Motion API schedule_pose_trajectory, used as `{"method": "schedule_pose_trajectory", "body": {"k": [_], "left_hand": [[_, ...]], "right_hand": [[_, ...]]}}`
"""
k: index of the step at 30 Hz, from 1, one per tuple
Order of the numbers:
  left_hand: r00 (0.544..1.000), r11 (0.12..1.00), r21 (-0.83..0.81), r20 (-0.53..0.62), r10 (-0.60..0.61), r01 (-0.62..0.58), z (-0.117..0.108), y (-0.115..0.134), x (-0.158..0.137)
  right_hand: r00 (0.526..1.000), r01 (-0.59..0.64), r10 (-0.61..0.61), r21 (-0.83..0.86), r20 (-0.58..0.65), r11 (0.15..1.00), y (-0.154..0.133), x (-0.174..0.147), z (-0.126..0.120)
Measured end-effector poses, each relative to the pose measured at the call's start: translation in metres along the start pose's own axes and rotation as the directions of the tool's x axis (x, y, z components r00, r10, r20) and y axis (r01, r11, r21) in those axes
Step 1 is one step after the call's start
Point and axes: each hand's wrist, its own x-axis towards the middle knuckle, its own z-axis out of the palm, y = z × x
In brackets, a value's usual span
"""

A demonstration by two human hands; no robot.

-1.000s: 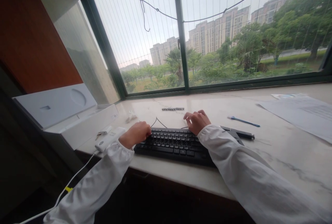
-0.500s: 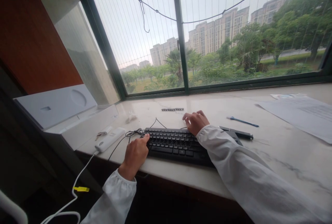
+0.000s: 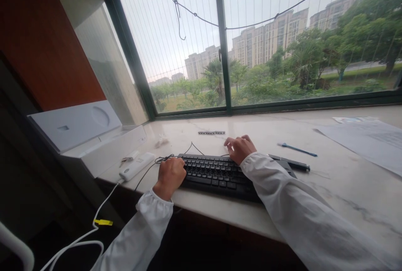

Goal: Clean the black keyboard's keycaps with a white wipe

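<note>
Lying on the table, the black keyboard has its left end at my curled left grip, clamped on something or not I cannot tell, and its far edge by my right grip, fingers bent and apart.

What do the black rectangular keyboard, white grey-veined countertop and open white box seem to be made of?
Keyboard: probably satin plastic, judging by its softly shining keys. Countertop: likely polished stone or imitation, given veining and soft reflections. Box: apparently matte cardboard, from flat panels and crisp edges.
</note>
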Motion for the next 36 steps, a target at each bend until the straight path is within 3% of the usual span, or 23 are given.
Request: {"method": "schedule_pose_trajectory", "body": {"k": [13, 23, 28, 32, 36], "left_hand": [[0.997, 0.998, -0.032, -0.061, -0.049, 0.047, 0.006, 0.001, -0.013], [0.998, 0.999, -0.023, 0.049, -0.027, 0.028, -0.011, -0.007, 0.004], [0.986, 0.997, -0.034, 0.15, 0.067, -0.063, -0.027, -0.015, 0.018], [0.94, 0.977, -0.134, 0.281, 0.196, -0.164, -0.028, -0.034, 0.039], [0.896, 0.938, -0.236, 0.306, 0.321, -0.255, -0.02, -0.048, 0.062]], "right_hand": [[1.0, 0.005, -0.005, -0.017, -0.004, 1.0, 0.0, 0.0, -0.001], [1.0, -0.003, 0.003, -0.014, 0.008, 1.0, 0.002, 0.001, -0.001], [1.0, -0.008, 0.008, -0.013, 0.006, 1.0, 0.003, 0.001, 0.0], [1.0, -0.006, 0.006, -0.006, 0.013, 1.0, 0.002, 0.0, -0.001], [1.0, -0.01, 0.01, -0.007, 0.019, 1.0, 0.002, 0.0, -0.001]]}}
